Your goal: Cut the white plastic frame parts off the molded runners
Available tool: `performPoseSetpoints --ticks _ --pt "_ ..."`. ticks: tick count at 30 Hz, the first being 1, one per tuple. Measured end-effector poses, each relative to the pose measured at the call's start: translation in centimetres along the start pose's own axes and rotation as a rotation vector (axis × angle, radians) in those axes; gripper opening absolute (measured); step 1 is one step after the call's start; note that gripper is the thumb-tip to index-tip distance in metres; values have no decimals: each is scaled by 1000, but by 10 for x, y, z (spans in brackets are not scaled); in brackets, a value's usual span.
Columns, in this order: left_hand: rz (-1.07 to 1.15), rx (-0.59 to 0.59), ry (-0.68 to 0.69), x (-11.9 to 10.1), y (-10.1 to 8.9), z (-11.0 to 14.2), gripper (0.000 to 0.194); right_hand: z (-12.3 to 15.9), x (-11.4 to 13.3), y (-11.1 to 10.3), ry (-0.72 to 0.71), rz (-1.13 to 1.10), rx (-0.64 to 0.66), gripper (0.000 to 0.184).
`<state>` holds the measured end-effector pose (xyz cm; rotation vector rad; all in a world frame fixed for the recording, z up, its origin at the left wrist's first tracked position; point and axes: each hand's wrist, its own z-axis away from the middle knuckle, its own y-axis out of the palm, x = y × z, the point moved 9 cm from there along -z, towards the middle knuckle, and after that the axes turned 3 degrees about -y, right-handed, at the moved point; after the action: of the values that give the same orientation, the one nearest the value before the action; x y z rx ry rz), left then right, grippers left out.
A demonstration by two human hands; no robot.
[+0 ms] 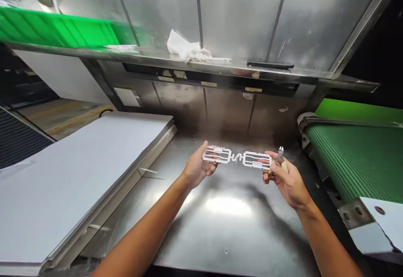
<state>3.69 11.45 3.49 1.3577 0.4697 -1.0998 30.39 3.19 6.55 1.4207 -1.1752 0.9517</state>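
White moulded plastic piece, two ladder-like rectangular frames joined by a wavy link, held up in the centre of the view, clear of the surface below. Left hand pinched on the left frame, thumb on top and fingers behind. Right hand closed around the tan handles of small diagonal cutters, fingers also reaching behind the right frame, so the piece spans the gap between the two hands. Cutter head pointing up beyond the piece's right end, touching no part of it; open or closed too small to tell. Directly below, a stainless steel table. To the left, a thick stack of pale grey sheets. At right, a green ribbed conveyor belt. Above, a steel shelf carrying crumpled white cloth, a flat black object and, at upper left, a green tray.
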Motion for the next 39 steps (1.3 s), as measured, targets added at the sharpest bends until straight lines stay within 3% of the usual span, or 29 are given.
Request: performPoseSetpoints --ticks 5,11,15,22,29,32,36,39 --pt "-58 -36 -36 23 -28 -3 56 7 -38 -17 32 96 -68 66" --pt "-140 -73 8 31 -40 0 70 23 -37 -25 -35 403 -118 47" --pt "-155 -72 14 33 -35 1 72 22 -48 -32 43 307 -130 45" --pt "-196 78 98 22 -14 11 76 11 -56 -39 128 80 -165 42" --pt "-89 126 192 17 -13 13 30 10 -44 -34 9 52 -135 36" --pt "-14 136 238 16 -15 12 18 11 -41 -33 5 76 -190 36" --pt "58 153 282 12 -12 14 28 15 -39 -31 25 128 -247 43" --pt "101 139 269 10 -8 18 44 21 -32 -35 -24 327 -304 46"
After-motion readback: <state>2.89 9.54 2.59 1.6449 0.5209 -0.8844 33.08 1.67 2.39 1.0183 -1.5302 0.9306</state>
